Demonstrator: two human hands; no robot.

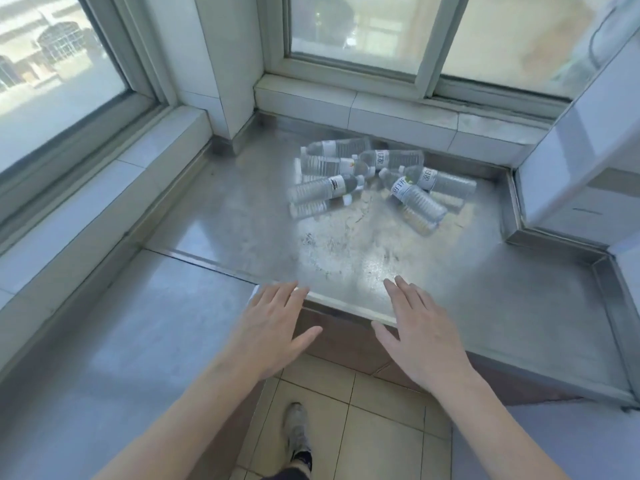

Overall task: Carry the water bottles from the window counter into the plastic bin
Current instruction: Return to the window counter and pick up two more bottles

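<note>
Several clear water bottles (377,178) with white labels lie on their sides in a loose pile on the steel window counter (214,216), near the back wall under the window. The nearest left bottle (323,188) and the nearest right bottle (417,199) lie at the front of the pile. My left hand (273,327) and my right hand (420,332) hover palm down over the counter's front edge, fingers spread, holding nothing, well short of the bottles. The plastic bin is not in view.
Windows (353,29) and tiled ledges (398,116) border the counter at the back and left. A white tiled pillar (581,161) juts in at the right. The tiled floor (349,420) and my shoe (297,431) show below the counter's notch.
</note>
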